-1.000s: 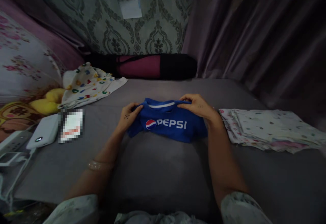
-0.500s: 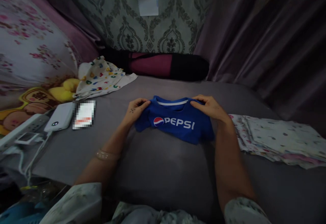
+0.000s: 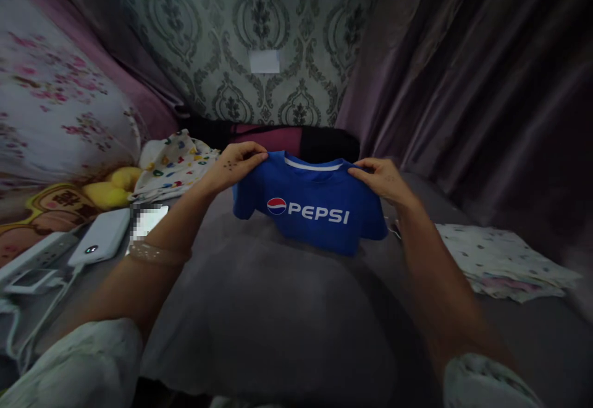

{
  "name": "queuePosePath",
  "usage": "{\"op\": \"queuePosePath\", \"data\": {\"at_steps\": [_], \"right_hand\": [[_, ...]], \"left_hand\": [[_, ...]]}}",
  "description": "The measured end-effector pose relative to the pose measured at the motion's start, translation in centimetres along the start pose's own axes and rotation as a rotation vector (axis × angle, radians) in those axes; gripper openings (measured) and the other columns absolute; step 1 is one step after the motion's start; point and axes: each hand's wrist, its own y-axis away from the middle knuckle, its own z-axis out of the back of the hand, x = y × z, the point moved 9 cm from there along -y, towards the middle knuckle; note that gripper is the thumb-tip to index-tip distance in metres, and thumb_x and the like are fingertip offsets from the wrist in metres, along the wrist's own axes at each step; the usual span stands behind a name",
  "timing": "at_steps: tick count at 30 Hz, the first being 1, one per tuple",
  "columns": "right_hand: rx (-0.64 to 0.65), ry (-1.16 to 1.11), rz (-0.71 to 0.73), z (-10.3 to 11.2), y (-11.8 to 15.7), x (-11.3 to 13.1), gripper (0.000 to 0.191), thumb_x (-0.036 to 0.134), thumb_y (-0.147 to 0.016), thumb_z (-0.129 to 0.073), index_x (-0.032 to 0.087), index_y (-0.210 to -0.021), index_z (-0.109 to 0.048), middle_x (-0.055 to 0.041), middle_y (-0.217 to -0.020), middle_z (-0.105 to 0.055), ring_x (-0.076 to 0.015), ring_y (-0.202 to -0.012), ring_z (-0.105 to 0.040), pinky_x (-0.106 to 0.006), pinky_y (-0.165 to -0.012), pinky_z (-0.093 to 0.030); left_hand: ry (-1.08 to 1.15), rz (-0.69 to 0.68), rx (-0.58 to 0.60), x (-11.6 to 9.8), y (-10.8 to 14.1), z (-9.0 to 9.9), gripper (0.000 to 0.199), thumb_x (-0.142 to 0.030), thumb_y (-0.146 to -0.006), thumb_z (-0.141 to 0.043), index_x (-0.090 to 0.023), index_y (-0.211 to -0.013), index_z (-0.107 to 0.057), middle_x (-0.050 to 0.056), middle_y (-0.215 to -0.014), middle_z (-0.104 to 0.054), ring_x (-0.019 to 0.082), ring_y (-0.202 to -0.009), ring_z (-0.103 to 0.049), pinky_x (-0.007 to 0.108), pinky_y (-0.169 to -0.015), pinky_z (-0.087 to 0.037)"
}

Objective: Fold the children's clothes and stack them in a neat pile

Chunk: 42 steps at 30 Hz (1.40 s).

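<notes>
The left hand (image 3: 231, 165) and right hand (image 3: 385, 179) pinch the shirt's (image 3: 310, 204) shoulders, having raised it over the bed (image 3: 278, 321), toward its far edge; its front seemingly hangs straighter.

From far away, I looked into what seemed to be a bedroom in somebody's home. I saw a wide grey sheet (image 3: 287, 321) spread flat like the top of a bed. Behind it was wallpaper (image 3: 262, 15) with curly shapes, and a long purple curtain (image 3: 417, 86) hung on the right. I also saw a flowery cloth (image 3: 60, 93), a puffy yellow thing (image 3: 111, 190) like a toy, a blue shirt (image 3: 315, 195), some folded cloths (image 3: 504, 259) and a white power strip (image 3: 39, 261).
</notes>
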Motion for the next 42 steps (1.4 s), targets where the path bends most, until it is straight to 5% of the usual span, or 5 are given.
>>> {"op": "queuePosePath", "data": {"at_steps": [7, 13, 26, 38, 42], "right_hand": [[0.140, 0.080, 0.077, 2.3, -1.7, 4.2, 0.033, 0.050, -0.070, -0.073, 0.022, -0.086, -0.074, -0.0029, -0.074, -0.069, -0.0187, -0.065, -0.062, -0.030, -0.056, -0.049], [-0.148, 0.144, 0.192, 4.9, -3.3, 6.2, 0.028, 0.048, -0.069, -0.073, 0.022, -0.081, -0.072, -0.0027, -0.071, -0.066, -0.0183, -0.064, -0.059, -0.031, -0.057, -0.046], [-0.469, 0.335, 0.404, 6.4, -5.5, 9.3, 0.025, 0.045, -0.079, -0.066, 0.022, -0.087, -0.072, -0.0078, -0.097, -0.064, -0.0262, -0.097, -0.058, -0.044, -0.086, -0.045], [-0.624, 0.540, 0.268, 6.4, -5.8, 9.6, 0.030, 0.045, -0.088, -0.054, 0.021, -0.092, -0.071, -0.0091, -0.103, -0.062, -0.0274, -0.102, -0.054, -0.048, -0.089, -0.039], [-0.604, 0.548, 0.304, 5.6, -5.9, 9.4, 0.025, 0.040, -0.087, -0.056, 0.021, -0.091, -0.070, -0.0088, -0.100, -0.063, -0.0262, -0.099, -0.055, -0.045, -0.088, -0.040]], "left_hand": [[-0.113, -0.044, 0.047, -2.4, -2.3, 3.2, 0.018, -0.035, -0.077, -0.067, -0.018, -0.080, -0.072, 0.001, -0.067, -0.061, 0.017, -0.072, -0.058, 0.028, -0.068, -0.047], [-0.109, -0.171, -0.333, -4.5, -3.5, 5.5, 0.022, -0.036, -0.080, -0.062, -0.016, -0.086, -0.071, 0.002, -0.077, -0.066, 0.017, -0.078, -0.059, 0.029, -0.074, -0.048], [-0.377, -0.221, -0.421, -5.9, -6.6, 5.5, 0.024, -0.033, -0.087, -0.053, -0.017, -0.088, -0.071, 0.006, -0.089, -0.065, 0.022, -0.096, -0.055, 0.037, -0.093, -0.038], [-0.562, -0.009, -0.473, -6.1, -7.7, 5.7, 0.031, -0.038, -0.093, -0.045, -0.025, -0.108, -0.069, 0.010, -0.114, -0.062, 0.033, -0.121, -0.045, 0.049, -0.098, -0.033], [-0.532, 0.042, -0.339, -5.7, -8.4, 4.3, 0.029, -0.035, -0.091, -0.048, -0.023, -0.104, -0.071, 0.006, -0.102, -0.069, 0.028, -0.109, -0.056, 0.045, -0.096, -0.035]]}}
